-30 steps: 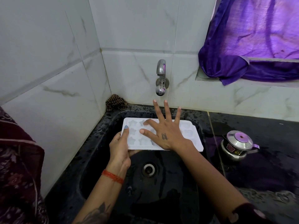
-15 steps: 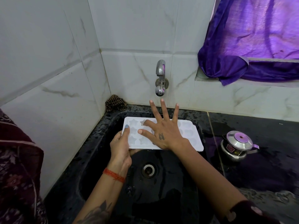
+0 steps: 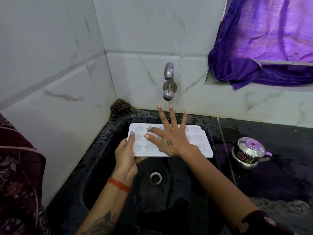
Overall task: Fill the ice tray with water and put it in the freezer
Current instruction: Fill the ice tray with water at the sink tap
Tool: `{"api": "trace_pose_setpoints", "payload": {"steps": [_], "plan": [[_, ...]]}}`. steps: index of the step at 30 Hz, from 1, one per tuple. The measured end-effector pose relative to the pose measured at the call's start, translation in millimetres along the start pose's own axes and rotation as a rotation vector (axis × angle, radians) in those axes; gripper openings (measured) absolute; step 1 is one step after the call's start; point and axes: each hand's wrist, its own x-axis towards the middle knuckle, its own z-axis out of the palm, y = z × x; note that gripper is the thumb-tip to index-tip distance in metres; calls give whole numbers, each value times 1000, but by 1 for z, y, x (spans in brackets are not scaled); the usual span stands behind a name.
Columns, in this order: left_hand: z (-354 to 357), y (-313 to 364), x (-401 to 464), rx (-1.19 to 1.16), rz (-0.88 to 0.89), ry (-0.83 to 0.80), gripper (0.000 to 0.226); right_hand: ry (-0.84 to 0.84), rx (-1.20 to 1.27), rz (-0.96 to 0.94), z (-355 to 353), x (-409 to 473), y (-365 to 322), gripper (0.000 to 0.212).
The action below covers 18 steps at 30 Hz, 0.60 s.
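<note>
the left hand (image 3: 126, 154) grips the near left edge of the white ice tray (image 3: 201, 141), held over the black sink (image 3: 105, 160). the right hand (image 3: 169, 141) is open, fingers spread, reaching for the tap (image 3: 168, 82) on the far wall. keep the tray flat and turn the water on softly.
</note>
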Motion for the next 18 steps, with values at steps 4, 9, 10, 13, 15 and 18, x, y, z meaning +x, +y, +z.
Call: {"api": "trace_pose_setpoints", "payload": {"steps": [4, 9, 10, 13, 15, 18], "plan": [[0, 0, -1, -2, -4, -2, 17, 15, -9, -13, -1, -1, 2, 76], [0, -1, -2, 3, 3, -2, 18, 90, -67, -34, 3, -3, 1, 85], [0, -1, -2, 4, 3, -2, 18, 91, -77, -35, 4, -3, 1, 86], [-1, -1, -2, 6, 5, -3, 18, 70, -78, -29, 5, -3, 1, 89], [-2, -1, -2, 8, 6, -7, 19, 50, -53, -27, 4, -2, 0, 89], [-2, -1, -2, 1, -4, -3, 18, 21, 14, -24, 1, -3, -1, 83]]}}
